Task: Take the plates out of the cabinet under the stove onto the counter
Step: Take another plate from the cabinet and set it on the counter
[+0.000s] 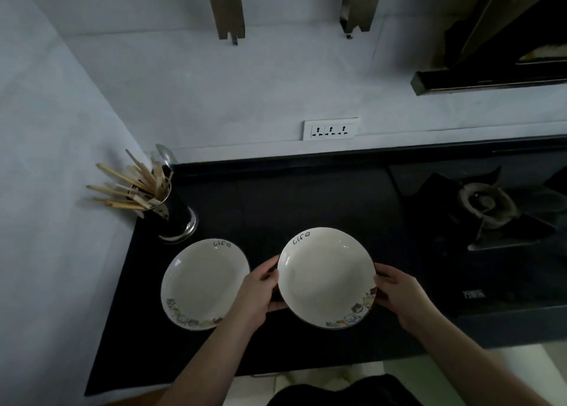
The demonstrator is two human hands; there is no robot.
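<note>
Two hands, left hand (259, 292) and right hand (399, 295), clamp the second plate (325, 278) by its rim (fingers curled under). Lower it level onto the counter (276, 197); keep clear of the first plate (204, 283).

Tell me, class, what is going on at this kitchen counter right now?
A person holds a white plate by its rim, the left hand on one side and the right hand on the other, over the dark counter. A matching second plate already lies on the counter to its left, near a cup of chopsticks. The stove is to the right. The cabinet is out of view.
</note>
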